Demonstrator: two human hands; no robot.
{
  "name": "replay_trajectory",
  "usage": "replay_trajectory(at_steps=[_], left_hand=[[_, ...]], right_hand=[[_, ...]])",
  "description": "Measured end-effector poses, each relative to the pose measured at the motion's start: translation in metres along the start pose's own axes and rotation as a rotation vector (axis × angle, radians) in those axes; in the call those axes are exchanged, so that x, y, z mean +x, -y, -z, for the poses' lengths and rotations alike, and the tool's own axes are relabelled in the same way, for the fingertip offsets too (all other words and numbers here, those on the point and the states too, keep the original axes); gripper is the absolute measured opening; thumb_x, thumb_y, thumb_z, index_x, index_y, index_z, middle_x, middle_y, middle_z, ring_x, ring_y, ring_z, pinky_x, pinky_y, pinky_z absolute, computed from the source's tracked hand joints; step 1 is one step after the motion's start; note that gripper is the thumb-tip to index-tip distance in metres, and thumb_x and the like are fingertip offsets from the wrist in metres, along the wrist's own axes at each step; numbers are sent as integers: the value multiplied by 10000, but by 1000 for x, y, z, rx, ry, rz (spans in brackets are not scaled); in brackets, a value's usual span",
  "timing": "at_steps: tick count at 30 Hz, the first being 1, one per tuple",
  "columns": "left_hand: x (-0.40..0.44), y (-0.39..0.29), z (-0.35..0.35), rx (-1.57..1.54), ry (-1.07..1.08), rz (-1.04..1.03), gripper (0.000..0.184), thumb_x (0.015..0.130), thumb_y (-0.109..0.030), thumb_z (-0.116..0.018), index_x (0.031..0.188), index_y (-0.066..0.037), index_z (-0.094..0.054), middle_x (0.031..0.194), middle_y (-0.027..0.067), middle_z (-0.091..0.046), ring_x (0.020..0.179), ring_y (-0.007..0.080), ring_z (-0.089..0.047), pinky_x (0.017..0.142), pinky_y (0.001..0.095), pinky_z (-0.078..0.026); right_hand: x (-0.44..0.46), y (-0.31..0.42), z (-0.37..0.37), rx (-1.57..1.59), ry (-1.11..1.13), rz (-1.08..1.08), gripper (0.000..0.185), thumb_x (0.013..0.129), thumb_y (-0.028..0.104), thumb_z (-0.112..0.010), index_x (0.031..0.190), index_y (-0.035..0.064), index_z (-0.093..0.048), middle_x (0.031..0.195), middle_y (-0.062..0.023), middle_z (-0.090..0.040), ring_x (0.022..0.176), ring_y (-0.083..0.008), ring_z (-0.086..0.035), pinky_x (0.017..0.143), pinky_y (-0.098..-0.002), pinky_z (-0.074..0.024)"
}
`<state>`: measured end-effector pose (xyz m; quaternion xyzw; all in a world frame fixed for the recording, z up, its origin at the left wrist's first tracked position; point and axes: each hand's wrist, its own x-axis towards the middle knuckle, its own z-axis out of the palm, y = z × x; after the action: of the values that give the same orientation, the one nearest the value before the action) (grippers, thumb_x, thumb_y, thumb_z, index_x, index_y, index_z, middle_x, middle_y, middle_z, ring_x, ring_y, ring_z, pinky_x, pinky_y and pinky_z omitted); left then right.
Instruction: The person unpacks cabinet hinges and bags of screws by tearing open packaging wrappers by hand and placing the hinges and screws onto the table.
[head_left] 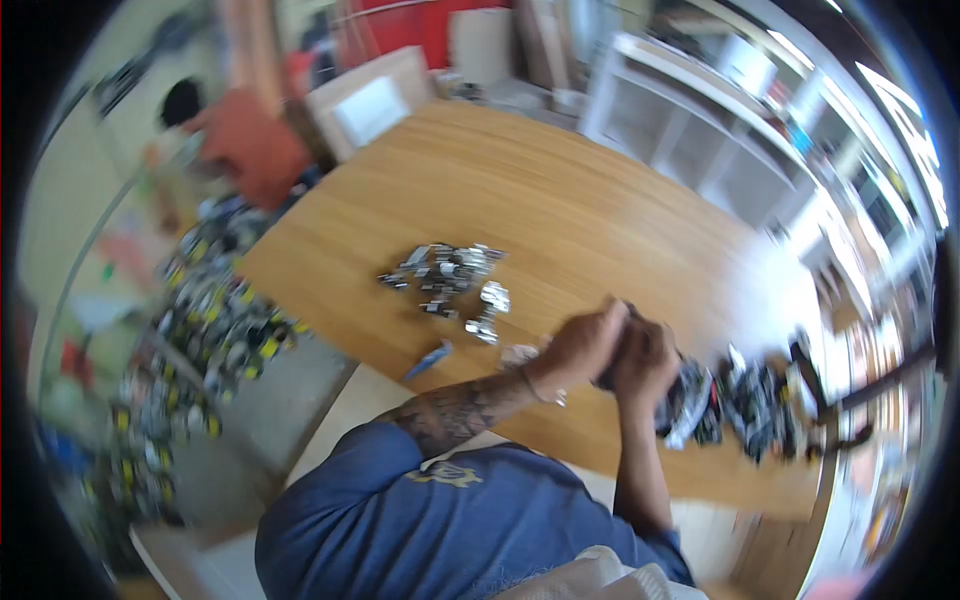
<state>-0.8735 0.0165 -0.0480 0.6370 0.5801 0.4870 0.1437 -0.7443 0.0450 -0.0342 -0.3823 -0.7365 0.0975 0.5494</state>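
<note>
Over the right part of the wooden table, my left hand and my right hand are close together. Both are closed around a dark object, mostly hidden by the fingers and too blurred to name. To the left of my hands lies a pile of shiny metal parts, with one larger silver piece at its near side. A small blue item rests near the table's front edge. Just right of my hands are dark and clear plastic-wrapped bundles.
On the floor at the left lies a large heap of mixed parts. A person in an orange top is bent over behind it. White shelving stands beyond the table, and more dark bundles lie at the table's right.
</note>
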Motion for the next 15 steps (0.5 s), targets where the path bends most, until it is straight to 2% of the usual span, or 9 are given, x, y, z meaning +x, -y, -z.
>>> replay_trajectory(at_steps=[1,2,4,5,6,10,15], left_hand=[[3,7,-7,28,3,-13,188,1028,-173,-609,1148,-51,-529,853,269,-705,808,493,-707,646,584,-543],[5,5,-6,50,3,-112,175,1041,-169,-576,1109,-17,-521,830,281,-695,774,492,-705,635,566,-551],[9,0,1,68,36,-129,164,1028,-118,-607,1140,-26,-530,867,270,-713,812,494,-711,659,578,-553],[10,0,-3,15,15,-121,175,1053,-140,-599,1165,-20,-537,902,271,-724,845,490,-719,674,574,-559],[12,4,-6,-11,24,-98,127,1081,-111,-590,1170,-22,-568,880,254,-725,833,473,-729,680,511,-570],[20,3,7,-64,155,-102,159,1111,-181,-573,1130,-24,-560,835,235,-706,812,465,-723,659,517,-541],[21,-6,1,-91,164,-98,158,1110,-174,-572,1136,-20,-549,853,246,-700,807,457,-721,652,515,-538]], right_hand=[[-1,-7,3,-82,52,15,34,915,9,-693,899,38,-687,819,-185,-651,739,-399,-647,667,-479,-513],[2,-5,4,-31,23,38,39,931,51,-699,907,21,-699,830,-195,-653,782,-423,-651,676,-490,-506],[3,-11,8,-39,50,93,21,912,33,-716,907,24,-698,848,-187,-668,794,-402,-671,684,-476,-527],[2,-11,6,-5,9,14,30,897,11,-724,899,13,-694,845,-177,-677,791,-394,-682,688,-463,-540],[0,-17,5,1,1,9,33,891,-1,-727,899,1,-696,839,-176,-682,787,-398,-686,684,-455,-544],[2,-19,9,62,-95,-145,68,903,24,-715,870,-3,-663,821,-191,-669,775,-405,-671,682,-480,-526],[7,-19,19,102,-102,-224,98,912,33,-734,863,-19,-668,809,-199,-663,770,-401,-669,690,-462,-513]])
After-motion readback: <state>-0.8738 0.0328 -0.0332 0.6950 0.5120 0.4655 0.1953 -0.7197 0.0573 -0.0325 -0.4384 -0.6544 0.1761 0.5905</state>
